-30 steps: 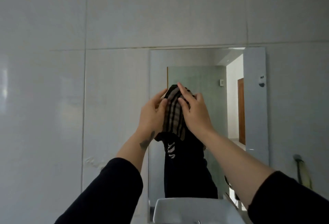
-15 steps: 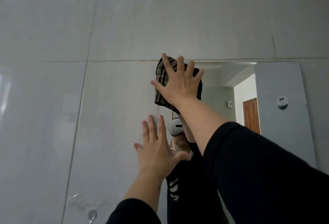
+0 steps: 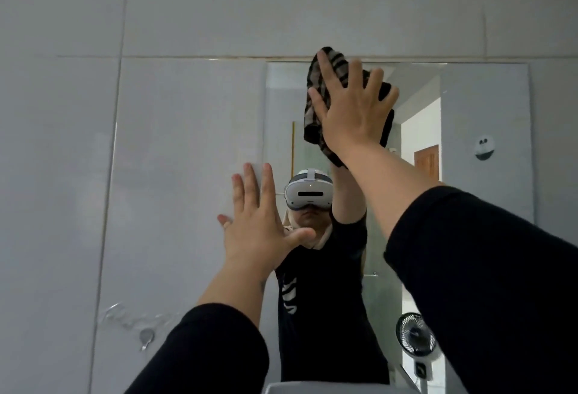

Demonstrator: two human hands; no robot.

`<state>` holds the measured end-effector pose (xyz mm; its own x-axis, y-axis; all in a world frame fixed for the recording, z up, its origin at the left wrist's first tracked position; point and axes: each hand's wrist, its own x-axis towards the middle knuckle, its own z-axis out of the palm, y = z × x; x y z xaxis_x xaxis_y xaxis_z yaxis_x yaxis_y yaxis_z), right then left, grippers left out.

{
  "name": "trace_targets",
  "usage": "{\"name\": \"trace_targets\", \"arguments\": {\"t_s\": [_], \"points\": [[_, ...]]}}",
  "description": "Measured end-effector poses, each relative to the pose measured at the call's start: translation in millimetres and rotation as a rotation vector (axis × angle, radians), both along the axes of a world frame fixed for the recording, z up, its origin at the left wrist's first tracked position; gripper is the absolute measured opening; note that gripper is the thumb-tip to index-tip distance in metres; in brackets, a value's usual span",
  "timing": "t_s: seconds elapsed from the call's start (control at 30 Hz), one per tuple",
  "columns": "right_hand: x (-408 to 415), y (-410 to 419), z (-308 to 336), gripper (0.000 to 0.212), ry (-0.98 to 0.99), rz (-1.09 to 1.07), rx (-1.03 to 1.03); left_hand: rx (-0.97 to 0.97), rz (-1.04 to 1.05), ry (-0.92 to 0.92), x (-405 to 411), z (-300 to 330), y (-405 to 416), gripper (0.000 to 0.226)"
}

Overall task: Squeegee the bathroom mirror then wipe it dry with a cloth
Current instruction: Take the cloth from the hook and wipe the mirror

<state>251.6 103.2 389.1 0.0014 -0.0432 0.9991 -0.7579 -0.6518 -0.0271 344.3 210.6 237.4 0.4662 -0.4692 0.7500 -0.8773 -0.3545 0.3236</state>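
The bathroom mirror hangs on the grey tiled wall, its top edge under a tile seam. My right hand is flat, fingers spread, pressing a dark striped cloth against the glass near the mirror's top, left of its middle. My left hand rests open and flat at the mirror's left edge, partly on the tile, holding nothing. The mirror reflects a person in a black shirt with a white headset. No squeegee is in view.
A white sink rim shows at the bottom edge. A metal wall hook with glue marks sits on the tile at lower left. The mirror reflects a small black fan, a wooden door and a round sticker.
My right hand has slid the cloth to the right along the mirror's top edge. A second ago both hands held the cloth lower down. My left hand stays flat at the mirror's left edge.
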Motion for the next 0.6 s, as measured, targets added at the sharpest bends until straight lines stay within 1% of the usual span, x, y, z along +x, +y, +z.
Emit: {"name": "trace_targets", "arguments": {"t_s": [0.23, 0.37, 0.6], "points": [[-69, -48, -3, 0.054, -0.089, -0.07, 0.102, 0.001, 0.0, 0.006, -2, 0, 3, 0.128], [-93, -67, 1, 0.055, -0.126, -0.099, 0.144, 0.0, -0.006, 0.017, -3, 1, 4, 0.127], [-133, -98, 8, 0.055, -0.213, -0.105, 0.283, 0.019, 0.019, 0.005, -3, 0, 3, 0.127]]}}
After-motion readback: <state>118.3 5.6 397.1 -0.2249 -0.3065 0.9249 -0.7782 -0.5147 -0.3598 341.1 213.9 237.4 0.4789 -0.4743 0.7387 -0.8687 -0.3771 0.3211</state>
